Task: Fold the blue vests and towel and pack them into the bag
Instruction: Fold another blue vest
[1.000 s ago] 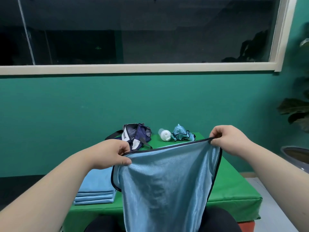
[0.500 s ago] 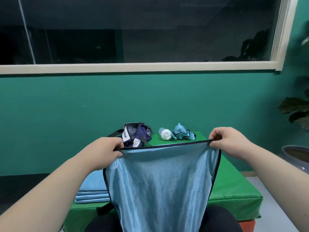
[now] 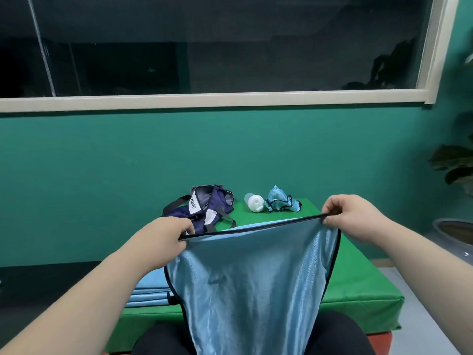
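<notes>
I see one blue vest (image 3: 250,285) in the air at 6 o'clock of view, hanging in front of the green mat (image 3: 358,283) and over my operator's lap. The dark-trimmed top edge is pulled taut and tilted, with the 3 o'clock end higher.

Hands: two, both gripping.
- Left hand (image 3: 163,239) is clenched on the 9 o'clock end of that edge, with the trim pinched between thumb and curled fingers.
- Right hand (image 3: 350,216) is pinching the 3 o'clock end, fingers curled tight round the trim.

Blue fabric count on the mat:
- One stack of folded blue pieces (image 3: 151,288) at 8 o'clock, partly hidden behind the left forearm and the held vest. I can't tell the layer count.
- One crumpled blue piece (image 3: 280,203) at 1 o'clock, far edge. I can't tell if it's a vest or a towel.

One navy bag (image 3: 207,208) at 11 o'clock, slumped, straps loose, just beyond the left hand. One white bottle (image 3: 253,202) at 12 o'clock, lying on its side between the bag and the crumpled piece.

One dark window (image 3: 230,47) at 12 o'clock above the teal wall, one plant (image 3: 458,165) at 3 o'clock.
</notes>
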The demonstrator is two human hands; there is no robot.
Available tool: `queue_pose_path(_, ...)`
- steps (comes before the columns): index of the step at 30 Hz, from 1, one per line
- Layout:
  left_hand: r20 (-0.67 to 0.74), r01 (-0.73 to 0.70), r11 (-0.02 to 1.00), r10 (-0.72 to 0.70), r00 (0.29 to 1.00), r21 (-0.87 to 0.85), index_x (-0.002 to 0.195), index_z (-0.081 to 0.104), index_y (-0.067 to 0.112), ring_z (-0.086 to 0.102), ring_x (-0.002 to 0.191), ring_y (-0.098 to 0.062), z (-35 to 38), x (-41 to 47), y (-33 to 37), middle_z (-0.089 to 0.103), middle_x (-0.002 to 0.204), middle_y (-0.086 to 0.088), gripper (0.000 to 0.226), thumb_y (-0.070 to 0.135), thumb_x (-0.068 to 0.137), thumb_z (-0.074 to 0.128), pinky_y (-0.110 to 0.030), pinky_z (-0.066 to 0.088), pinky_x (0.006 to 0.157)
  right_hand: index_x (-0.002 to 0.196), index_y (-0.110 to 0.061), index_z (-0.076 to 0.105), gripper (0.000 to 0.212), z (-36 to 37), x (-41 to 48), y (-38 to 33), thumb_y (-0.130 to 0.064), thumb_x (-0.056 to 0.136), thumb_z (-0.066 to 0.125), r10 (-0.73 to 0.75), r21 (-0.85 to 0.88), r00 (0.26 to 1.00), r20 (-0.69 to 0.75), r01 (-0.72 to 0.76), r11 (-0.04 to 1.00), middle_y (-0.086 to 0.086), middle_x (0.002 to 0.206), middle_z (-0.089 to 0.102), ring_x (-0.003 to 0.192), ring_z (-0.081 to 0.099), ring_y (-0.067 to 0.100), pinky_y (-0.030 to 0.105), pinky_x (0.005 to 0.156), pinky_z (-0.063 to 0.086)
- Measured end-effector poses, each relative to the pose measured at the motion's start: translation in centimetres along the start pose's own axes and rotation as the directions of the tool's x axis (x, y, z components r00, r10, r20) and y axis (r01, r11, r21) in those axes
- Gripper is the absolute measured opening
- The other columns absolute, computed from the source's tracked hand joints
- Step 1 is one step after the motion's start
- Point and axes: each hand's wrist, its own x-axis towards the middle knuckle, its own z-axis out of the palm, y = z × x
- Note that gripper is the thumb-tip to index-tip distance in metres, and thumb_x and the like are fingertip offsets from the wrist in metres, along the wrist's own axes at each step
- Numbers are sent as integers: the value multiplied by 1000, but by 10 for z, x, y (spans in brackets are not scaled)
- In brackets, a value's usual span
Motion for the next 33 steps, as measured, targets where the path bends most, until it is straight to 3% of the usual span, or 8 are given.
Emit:
queue_pose_path(2, 26, -14, 998, 12, 1000, 54, 96, 65, 22, 59, 87, -16, 3, 0, 0, 63, 92, 4, 17, 16, 87, 52, -34, 51, 79, 73, -23, 67, 17, 1, 0, 1, -9, 78, 76, 2, 6, 1000, 0, -2, 1000, -8, 69, 67, 65, 58, 12, 27, 63, 45)
queue_pose_path(6, 15, -16, 999, 16, 1000, 42, 88, 61, 13, 59, 87, -21, 12, -2, -1, 58, 90, -1, 11, 17, 87, 51, -40, 50, 79, 73, -22, 67, 17, 5, -1, 4, -9, 78, 76, 10, 12, 1000, 1, -10, 1000, -7, 69, 67, 65, 58, 13, 28, 63, 45)
queue_pose_path(10, -1, -22, 1000, 22, 1000, 9, 82, 55, 24, 55, 79, -12, 16, -4, -2, 58, 82, 7, 8, 23, 90, 56, -29, 47, 70, 75, -22, 67, 16, 7, -1, 6, -9, 79, 76, 14, 10, 1000, -2, -14, 1000, -7, 70, 67, 65, 57, 12, 27, 60, 42)
queue_pose_path(14, -22, -10, 1000, 10, 1000, -22, 78, 49, 30, 48, 68, -2, 19, -7, -3, 57, 75, 11, 18, 28, 91, 61, -20, 33, 55, 75, -22, 67, 16, 8, -1, 8, -10, 80, 76, 20, 10, 1000, -6, -20, 1000, -5, 71, 67, 65, 57, 12, 28, 59, 41)
queue_pose_path(19, -49, -16, 1000, 15, 999, -4, 73, 42, 29, 45, 65, -1, 23, -9, -3, 55, 73, 10, 27, 30, 90, 64, -19, 30, 54, 75, -21, 67, 15, 10, -3, 8, -10, 80, 76, 26, 10, 1000, 5, -26, 1000, -5, 71, 67, 66, 57, 13, 28, 59, 41)
queue_pose_path(25, 100, -11, 998, 5, 995, 56, 78, 40, 24, 39, 63, -7, 29, -13, -1, 51, 74, 6, 35, 38, 81, 73, -27, 30, 55, 74, -20, 68, 16, 11, -1, 6, -7, 79, 75, 41, 40, 999, -2, -41, 998, -5, 71, 67, 66, 57, 14, 27, 60, 41)
queue_pose_path(29, 124, -47, 987, 29, 992, 151, 81, 44, 22, 40, 67, -11, 38, -16, 3, 52, 82, 6, 17, 28, 84, 61, -29, 34, 59, 74, -20, 67, 16, 8, 2, 3, -7, 79, 75, 45, 59, 999, -9, -45, 997, -5, 70, 66, 66, 56, 14, 28, 61, 41)
queue_pose_path(33, 103, -50, 982, 32, 994, 184, 70, 34, 21, 34, 62, -7, 39, -18, 4, 42, 80, 5, 26, 25, 88, 52, -24, 25, 52, 75, -20, 67, 16, 8, 1, 2, -7, 79, 73, 48, 51, 999, -9, -48, 998, -4, 72, 67, 67, 56, 14, 27, 61, 41)
